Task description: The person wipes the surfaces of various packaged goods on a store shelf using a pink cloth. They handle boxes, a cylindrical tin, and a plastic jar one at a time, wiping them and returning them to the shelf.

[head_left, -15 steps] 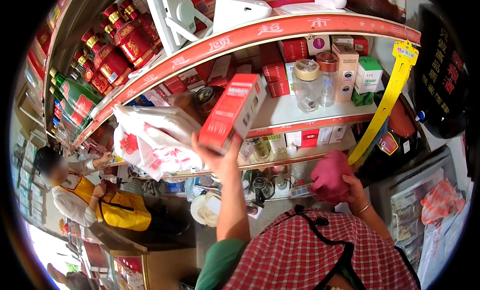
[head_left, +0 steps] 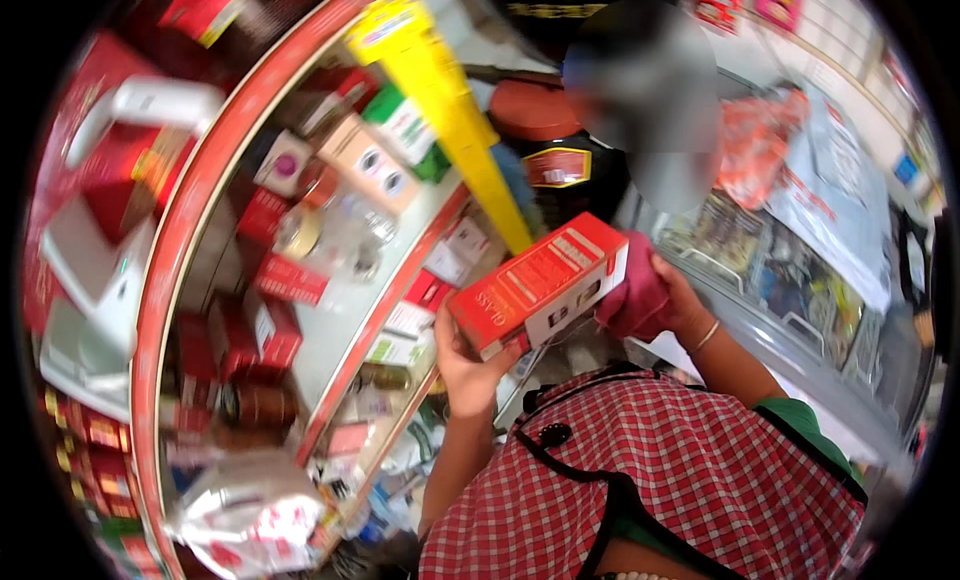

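My left hand [head_left: 466, 372] is closed around the lower left end of a red and white carton [head_left: 535, 288], which is tilted in front of my chest. Bunched in my right hand [head_left: 682, 302] is a maroon cloth [head_left: 637, 292]. The cloth lies against the right end of the carton, and my right fingers are partly hidden by it. Beyond the carton stands a shelf [head_left: 330, 350] with a red front edge. Clear glass jars [head_left: 335, 235] and several small boxes, including a peach-coloured box [head_left: 366, 165], stand on it, blurred by motion.
A yellow hanging strip [head_left: 450, 120] drops past the shelf end. On the right is a glass-topped freezer [head_left: 770, 280] with an orange-red plastic bag [head_left: 755, 145] and a pale plastic bag [head_left: 830, 200] on it. A white printed bag [head_left: 250, 515] hangs at lower left.
The view has swung right, toward the freezer. My left hand has brought the carton away from the shelf to the cloth in my right hand. The person in yellow has left the view.
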### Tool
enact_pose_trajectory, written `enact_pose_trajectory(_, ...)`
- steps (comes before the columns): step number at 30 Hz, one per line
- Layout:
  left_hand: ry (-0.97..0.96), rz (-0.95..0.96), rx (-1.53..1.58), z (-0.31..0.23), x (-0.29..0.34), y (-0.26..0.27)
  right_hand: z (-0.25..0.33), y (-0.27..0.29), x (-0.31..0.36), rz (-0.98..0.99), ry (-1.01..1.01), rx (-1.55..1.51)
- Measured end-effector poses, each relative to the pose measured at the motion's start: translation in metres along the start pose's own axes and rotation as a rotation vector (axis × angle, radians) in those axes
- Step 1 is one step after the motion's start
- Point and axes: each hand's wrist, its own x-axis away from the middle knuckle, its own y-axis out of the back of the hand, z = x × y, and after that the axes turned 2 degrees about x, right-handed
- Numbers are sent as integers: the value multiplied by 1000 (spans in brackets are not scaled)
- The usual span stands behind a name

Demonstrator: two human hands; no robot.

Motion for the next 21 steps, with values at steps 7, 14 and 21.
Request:
enact_pose_trajectory(7,-145,286,-314,89,-47,-101,56,32,123,-347,555,-112)
enact_pose_trajectory(14,-352,428,-548,138,-40,-141,91,-13,122,-652,834,438)
enact_pose_trajectory(21,-426,529,-396,147,-38,-144,60,-27,49,-442,834,1930)
